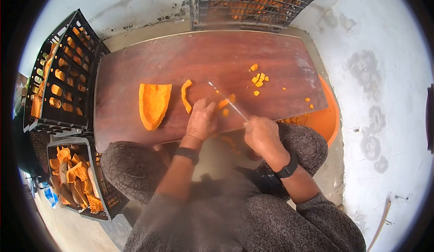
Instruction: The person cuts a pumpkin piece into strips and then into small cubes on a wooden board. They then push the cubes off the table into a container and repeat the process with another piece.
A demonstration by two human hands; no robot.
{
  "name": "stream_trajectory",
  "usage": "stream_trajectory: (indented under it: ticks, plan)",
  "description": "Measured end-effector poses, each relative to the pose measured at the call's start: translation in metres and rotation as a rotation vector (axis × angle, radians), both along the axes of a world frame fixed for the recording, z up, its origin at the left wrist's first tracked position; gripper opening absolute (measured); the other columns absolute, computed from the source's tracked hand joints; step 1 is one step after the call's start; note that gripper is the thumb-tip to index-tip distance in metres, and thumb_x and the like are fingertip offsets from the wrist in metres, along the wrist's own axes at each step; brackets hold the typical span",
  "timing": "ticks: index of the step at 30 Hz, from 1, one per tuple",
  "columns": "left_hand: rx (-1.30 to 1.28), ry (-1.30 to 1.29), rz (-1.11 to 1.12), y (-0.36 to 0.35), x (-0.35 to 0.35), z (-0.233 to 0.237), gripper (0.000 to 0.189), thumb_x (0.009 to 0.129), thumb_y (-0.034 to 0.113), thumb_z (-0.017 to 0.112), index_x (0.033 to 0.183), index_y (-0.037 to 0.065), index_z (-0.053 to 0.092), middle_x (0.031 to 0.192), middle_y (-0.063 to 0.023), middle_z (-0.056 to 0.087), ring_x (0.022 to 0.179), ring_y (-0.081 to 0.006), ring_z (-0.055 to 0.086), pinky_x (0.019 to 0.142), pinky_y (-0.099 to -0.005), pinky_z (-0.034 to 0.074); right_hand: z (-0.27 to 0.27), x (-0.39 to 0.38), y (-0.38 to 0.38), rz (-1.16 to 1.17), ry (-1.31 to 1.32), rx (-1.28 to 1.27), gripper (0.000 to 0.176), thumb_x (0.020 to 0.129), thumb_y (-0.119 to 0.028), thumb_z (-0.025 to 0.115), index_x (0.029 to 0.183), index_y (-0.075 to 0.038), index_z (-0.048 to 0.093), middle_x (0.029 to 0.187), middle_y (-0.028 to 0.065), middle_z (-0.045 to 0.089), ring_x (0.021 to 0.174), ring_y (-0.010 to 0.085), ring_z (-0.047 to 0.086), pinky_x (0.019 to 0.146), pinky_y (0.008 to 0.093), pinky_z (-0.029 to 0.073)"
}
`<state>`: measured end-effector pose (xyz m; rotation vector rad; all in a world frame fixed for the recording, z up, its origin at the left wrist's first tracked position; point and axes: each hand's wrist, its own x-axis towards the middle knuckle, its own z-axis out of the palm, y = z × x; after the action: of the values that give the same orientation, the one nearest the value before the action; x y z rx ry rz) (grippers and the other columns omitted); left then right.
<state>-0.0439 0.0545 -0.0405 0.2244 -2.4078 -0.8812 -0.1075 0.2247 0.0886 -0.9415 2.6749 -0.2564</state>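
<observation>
My right hand (262,137) is wrapped round the handle of a knife (237,110), whose thin blade slants up and left across the board. Beside the blade lies a small orange pumpkin piece (223,103), partly behind it. My left hand (202,119) has its fingers curled and pressed together at the left end of this piece. A curved pumpkin strip (186,96) rests just left of that hand. Farther left is a large pumpkin wedge (153,105), hollow side up. Several pumpkin cubes (258,79) are scattered on the right half of the reddish-brown board (122,71).
An orange tub (333,116) holding small pieces sits partly under the board's right edge. Black crates with pumpkin stand at the left (63,78), lower left (106,202) and back (253,3). A white wall (370,35) borders the right side.
</observation>
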Motion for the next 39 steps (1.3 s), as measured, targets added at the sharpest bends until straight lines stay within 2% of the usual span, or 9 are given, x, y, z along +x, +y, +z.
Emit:
stream_trajectory:
  ticks: [7,10,12,15,21,31,33,39]
  plan:
    - [-0.005,-0.011,-0.001,0.000,0.000,0.003,0.015,0.074,-0.005,0.063,0.088,0.001,0.061,0.085,-0.0163,0.055,0.085,-0.0366,0.056,0.078,-0.0434,0.048,-0.005,-0.001,-0.002,-0.016,-0.004,0.058,0.019,0.087,-0.017,0.060,0.082,0.000,0.067,0.077,0.0225,0.067,0.078,0.0413,0.065,0.073,0.0498,0.050]
    - [0.012,-0.002,0.013,0.002,0.001,0.005,0.013,0.075,-0.005,0.063,0.086,0.001,0.060,0.083,-0.0160,0.054,0.084,-0.0368,0.056,0.078,-0.0434,0.048,-0.019,-0.004,-0.002,-0.004,0.044,0.009,0.017,0.085,-0.016,0.061,0.083,0.000,0.068,0.079,0.0222,0.067,0.080,0.0404,0.066,0.074,0.0492,0.051]
    - [0.010,0.014,0.016,0.002,0.000,0.004,0.013,0.075,-0.005,0.063,0.086,0.001,0.060,0.083,-0.0158,0.054,0.084,-0.0368,0.056,0.077,-0.0434,0.048,-0.029,-0.015,-0.004,-0.007,0.034,0.095,0.018,0.085,-0.017,0.062,0.085,0.000,0.069,0.083,0.0225,0.068,0.084,0.0403,0.066,0.077,0.0481,0.051]
    - [0.017,0.026,0.014,0.001,0.000,0.004,0.013,0.075,-0.005,0.064,0.084,0.002,0.060,0.084,-0.0156,0.054,0.084,-0.0367,0.056,0.077,-0.0433,0.048,-0.032,-0.031,-0.010,-0.032,-0.020,0.097,0.019,0.084,-0.017,0.062,0.088,0.000,0.069,0.088,0.0239,0.068,0.089,0.0410,0.066,0.081,0.0474,0.051]
    - [0.009,0.038,-0.017,0.003,0.000,0.004,0.012,0.075,-0.004,0.065,0.084,0.002,0.059,0.083,-0.0155,0.054,0.084,-0.0365,0.055,0.077,-0.0432,0.047,-0.018,-0.046,-0.023,-0.010,-0.088,0.147,0.023,0.086,-0.017,0.059,0.092,0.002,0.069,0.098,0.0266,0.067,0.097,0.0417,0.064,0.084,0.0474,0.051]
    - [-0.003,0.037,-0.001,0.001,0.002,-0.002,0.011,0.076,-0.002,0.065,0.084,0.003,0.059,0.084,-0.0154,0.055,0.085,-0.0362,0.056,0.078,-0.0434,0.047,-0.031,-0.039,-0.015,0.024,-0.069,0.028,0.028,0.086,-0.022,0.060,0.088,0.004,0.070,0.090,0.0281,0.067,0.092,0.0444,0.064,0.082,0.0488,0.051]
    - [-0.015,0.050,0.009,0.002,0.002,-0.002,0.012,0.076,-0.001,0.065,0.085,0.003,0.060,0.084,-0.0152,0.056,0.085,-0.0362,0.056,0.078,-0.0434,0.048,-0.033,-0.032,-0.008,-0.019,-0.011,-0.075,0.020,0.083,-0.019,0.060,0.079,-0.002,0.071,0.085,0.0227,0.067,0.087,0.0405,0.065,0.076,0.0494,0.051]
    - [-0.037,0.049,0.011,0.003,0.000,-0.005,0.012,0.076,0.000,0.065,0.088,0.003,0.061,0.085,-0.0151,0.056,0.085,-0.0358,0.056,0.078,-0.0437,0.048,-0.020,-0.018,0.003,-0.014,-0.045,-0.047,0.026,0.087,-0.024,0.062,0.084,0.000,0.071,0.085,0.0241,0.067,0.086,0.0416,0.065,0.076,0.0502,0.050]
